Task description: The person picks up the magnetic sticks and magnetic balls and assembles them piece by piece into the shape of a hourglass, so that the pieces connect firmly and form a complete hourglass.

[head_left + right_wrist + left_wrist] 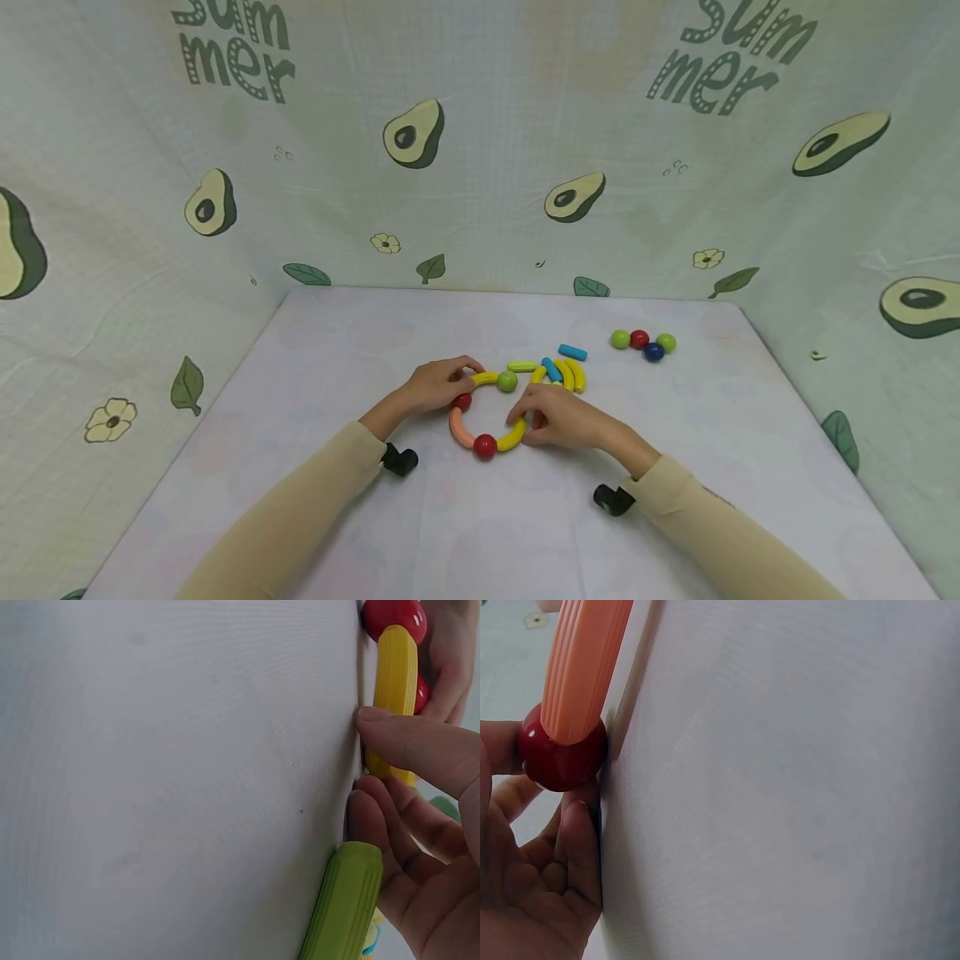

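A ring of curved toy sticks and balls lies on the table in front of me. My left hand [442, 385] pinches a red ball [562, 754] at the ring's left side, where an orange curved stick [460, 427] meets it. On the opposite side my right hand [562, 417] pinches the end of a yellow curved stick [395, 679] between thumb and fingers. That stick's other end meets a second red ball [485, 447] at the front. Along the back run another yellow curved stick [485, 378] and a green ball [507, 382].
Behind my right hand lie a lime stick [522, 366], a blue stick [573, 352] and several yellow curved sticks [576, 375]. A green stick [341, 900] is close beside the right fingers. Further right sit several balls, among them a dark blue ball [654, 352].
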A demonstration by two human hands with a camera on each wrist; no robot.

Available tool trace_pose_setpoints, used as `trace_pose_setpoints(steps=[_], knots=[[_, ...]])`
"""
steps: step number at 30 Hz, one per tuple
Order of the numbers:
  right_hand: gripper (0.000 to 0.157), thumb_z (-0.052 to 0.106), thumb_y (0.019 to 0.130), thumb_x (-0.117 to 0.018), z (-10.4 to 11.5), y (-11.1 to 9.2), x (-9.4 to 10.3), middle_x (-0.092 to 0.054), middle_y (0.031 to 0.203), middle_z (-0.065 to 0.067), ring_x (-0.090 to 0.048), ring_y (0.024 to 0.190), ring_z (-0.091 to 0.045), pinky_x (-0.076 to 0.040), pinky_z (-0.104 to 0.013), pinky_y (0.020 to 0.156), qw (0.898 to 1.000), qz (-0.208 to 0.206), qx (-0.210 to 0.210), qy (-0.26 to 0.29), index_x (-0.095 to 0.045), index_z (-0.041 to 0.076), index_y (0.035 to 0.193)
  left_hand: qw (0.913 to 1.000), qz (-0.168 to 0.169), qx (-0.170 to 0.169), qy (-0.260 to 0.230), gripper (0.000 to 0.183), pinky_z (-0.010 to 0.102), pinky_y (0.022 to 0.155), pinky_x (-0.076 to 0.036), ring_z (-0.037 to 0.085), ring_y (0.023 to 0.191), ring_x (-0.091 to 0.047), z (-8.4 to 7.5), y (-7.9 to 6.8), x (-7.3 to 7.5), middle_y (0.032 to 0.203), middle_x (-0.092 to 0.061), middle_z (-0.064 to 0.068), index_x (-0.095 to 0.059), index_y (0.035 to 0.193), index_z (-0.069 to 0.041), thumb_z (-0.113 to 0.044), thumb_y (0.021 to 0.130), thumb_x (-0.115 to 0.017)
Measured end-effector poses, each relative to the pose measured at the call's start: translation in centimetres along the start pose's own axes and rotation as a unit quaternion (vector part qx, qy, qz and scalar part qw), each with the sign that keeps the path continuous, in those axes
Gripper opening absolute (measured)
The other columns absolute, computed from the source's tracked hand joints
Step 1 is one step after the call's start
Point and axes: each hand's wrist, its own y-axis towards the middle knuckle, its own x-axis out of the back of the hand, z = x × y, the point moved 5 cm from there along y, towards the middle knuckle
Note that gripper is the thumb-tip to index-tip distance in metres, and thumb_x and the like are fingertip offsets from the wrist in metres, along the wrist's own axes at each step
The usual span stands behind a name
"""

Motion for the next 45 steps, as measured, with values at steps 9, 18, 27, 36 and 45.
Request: trace_pose_setpoints(steps=[9, 18, 27, 36, 45], knots=[[0.018, 0.011, 0.097, -0.079, 0.0, 0.3, 0.3, -0.067, 0.102, 0.002, -0.061, 0.089, -0.019, -0.056, -0.032, 0.083, 1.000, 0.029, 0.000, 0.006, -0.078, 0.013, 0.115, 1.0000, 0.003, 0.000, -0.007, 0.029, 0.039, 0.088, -0.054, 0.020, 0.096, -0.061, 0.3, 0.1, 0.0, 0.110, -0.069, 0.000, -0.067, 0.133, -0.031, -0.033, 0.105, -0.060], [0.021, 0.009, 0.100, -0.075, -0.3, 0.2, 0.8, -0.068, 0.094, 0.004, -0.059, 0.083, -0.012, -0.053, -0.024, 0.078, 0.998, 0.040, -0.002, 0.041, -0.071, 0.010, 0.120, 1.0000, 0.001, -0.002, -0.007, 0.029, 0.037, 0.087, -0.053, 0.020, 0.097, -0.061, 0.4, 0.3, -0.1, 0.110, -0.070, 0.000, -0.067, 0.133, -0.030, -0.033, 0.105, -0.060], [0.028, 0.024, 0.103, -0.071, -1.1, 0.0, 0.2, -0.070, 0.089, 0.005, -0.065, 0.077, -0.013, -0.055, -0.027, 0.075, 0.994, 0.022, -0.053, 0.095, -0.071, 0.012, 0.129, 1.0000, -0.002, 0.006, -0.006, 0.030, 0.042, 0.091, -0.054, 0.020, 0.100, -0.062, 0.3, 0.1, 0.0, 0.115, -0.069, 0.002, -0.067, 0.134, -0.031, -0.034, 0.105, -0.060], [0.031, 0.024, 0.105, -0.069, -1.2, 0.4, 0.0, -0.070, 0.087, 0.001, -0.065, 0.075, -0.017, -0.056, -0.029, 0.072, 0.986, -0.034, -0.099, 0.132, -0.069, 0.010, 0.132, 0.9995, 0.009, 0.018, -0.023, 0.030, 0.039, 0.087, -0.054, 0.020, 0.099, -0.061, 0.6, -0.4, 0.4, 0.112, -0.069, 0.002, -0.067, 0.133, -0.030, -0.033, 0.103, -0.063], [0.037, 0.017, 0.102, -0.072, -1.5, 0.7, 0.0, -0.072, 0.101, -0.006, -0.073, 0.080, -0.020, -0.064, -0.033, 0.079, 0.966, -0.072, -0.154, 0.193, -0.063, 0.002, 0.135, 0.9993, 0.008, 0.019, -0.032, 0.031, 0.037, 0.084, -0.052, 0.019, 0.097, -0.062, 0.7, -0.8, 0.7, 0.111, -0.069, 0.001, -0.068, 0.132, -0.028, -0.031, 0.102, -0.065]])
